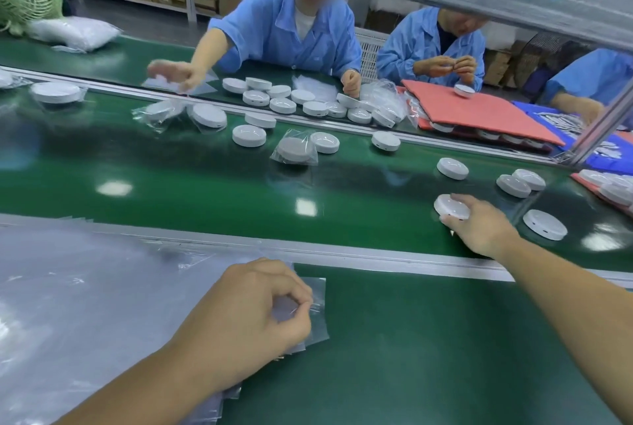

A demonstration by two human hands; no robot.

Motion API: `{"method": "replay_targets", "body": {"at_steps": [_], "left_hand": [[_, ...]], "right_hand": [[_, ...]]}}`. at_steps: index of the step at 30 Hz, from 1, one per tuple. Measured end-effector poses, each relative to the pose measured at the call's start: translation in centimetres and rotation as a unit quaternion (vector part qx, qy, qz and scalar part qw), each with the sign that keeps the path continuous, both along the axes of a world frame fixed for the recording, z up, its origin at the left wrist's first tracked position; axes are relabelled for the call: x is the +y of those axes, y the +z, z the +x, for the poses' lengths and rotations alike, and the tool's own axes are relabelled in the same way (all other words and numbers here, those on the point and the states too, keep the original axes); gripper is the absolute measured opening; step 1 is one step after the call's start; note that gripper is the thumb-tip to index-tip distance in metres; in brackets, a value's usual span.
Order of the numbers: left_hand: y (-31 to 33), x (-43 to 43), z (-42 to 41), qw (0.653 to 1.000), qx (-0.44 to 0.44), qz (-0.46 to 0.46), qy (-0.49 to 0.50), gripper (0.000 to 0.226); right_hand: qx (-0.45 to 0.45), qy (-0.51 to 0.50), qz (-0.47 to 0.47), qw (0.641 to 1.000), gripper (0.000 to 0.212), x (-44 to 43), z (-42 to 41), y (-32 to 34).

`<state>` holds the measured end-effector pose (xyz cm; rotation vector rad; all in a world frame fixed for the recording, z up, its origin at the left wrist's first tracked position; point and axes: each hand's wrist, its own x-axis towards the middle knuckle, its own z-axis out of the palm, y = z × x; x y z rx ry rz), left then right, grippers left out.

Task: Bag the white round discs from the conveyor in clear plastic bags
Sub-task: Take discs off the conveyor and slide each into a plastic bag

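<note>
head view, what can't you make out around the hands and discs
- Head view: disc, near edge covered by the right hand.
- Head view: clear bag, mouth open or not; left hand covers it.
- Head view: bag stack, count; glare, cut by left edge.

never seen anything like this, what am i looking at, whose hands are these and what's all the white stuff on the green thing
There is no machine arm here. This is one picture from a camera worn on a person's head, looking forward and down at their own two bare hands.

The green strip is a conveyor belt. White round discs lie on it. Some are bare, like this loose disc, and some are already wrapped, like this bagged disc.

The right hand reaches onto the belt and grips a white disc. The left hand, nearer the camera, pinches a clear bag between its fingers, beside a stack of bags.

Across the belt sit people in blue coats with their own discs.
</note>
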<state>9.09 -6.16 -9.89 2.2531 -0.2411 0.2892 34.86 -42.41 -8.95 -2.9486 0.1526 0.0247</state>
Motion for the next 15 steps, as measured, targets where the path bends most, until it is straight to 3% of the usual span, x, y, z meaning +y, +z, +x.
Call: {"method": "replay_targets", "body": {"at_steps": [6, 11, 13, 15], "left_hand": [[0.9, 0.3, 0.2, 0.996, -0.001, -0.084, 0.024, 0.008], [0.9, 0.4, 0.2, 0.994, 0.003, -0.099, 0.052, 0.012], [0.8, 0.3, 0.2, 0.993, 0.004, -0.098, 0.062, 0.011], [0.8, 0.3, 0.3, 0.992, 0.003, -0.099, 0.075, 0.01]], "right_hand": [[-0.057, 0.044, -0.124, 0.99, 0.049, 2.4, 1.1, -0.4], [-0.066, 0.19, 0.002, 0.98, 0.039, 6.6, -3.1, 2.1], [-0.117, 0.306, 0.057, 0.943, 0.039, 8.8, -7.0, 2.7], [-0.188, 0.441, 0.064, 0.875, 0.039, 10.6, -11.3, 3.0]]}}
